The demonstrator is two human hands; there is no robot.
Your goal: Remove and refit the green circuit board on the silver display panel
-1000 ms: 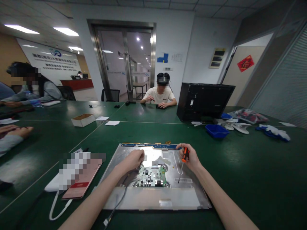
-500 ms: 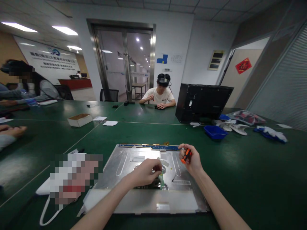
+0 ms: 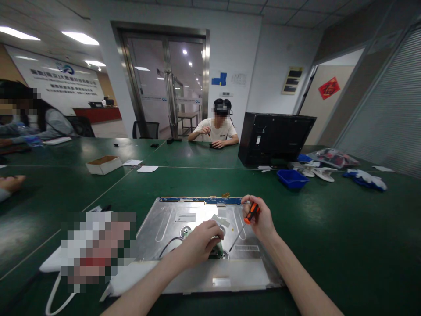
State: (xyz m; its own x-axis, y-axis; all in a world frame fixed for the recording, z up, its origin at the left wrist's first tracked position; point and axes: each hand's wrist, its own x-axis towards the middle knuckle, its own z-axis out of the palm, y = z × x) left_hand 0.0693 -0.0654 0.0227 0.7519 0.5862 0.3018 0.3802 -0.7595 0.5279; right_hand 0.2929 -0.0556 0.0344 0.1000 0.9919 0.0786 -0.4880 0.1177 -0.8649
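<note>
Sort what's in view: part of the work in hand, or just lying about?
In the job:
left hand, over the green board
right hand, gripping the screwdriver
metal panel

Apparently just lying about:
blue tray
white box
black monitor
paper slips

One head view: worn at the near side of the green table, facing forward and down; metal panel close, glass doors far; no second view sharing any part.
</note>
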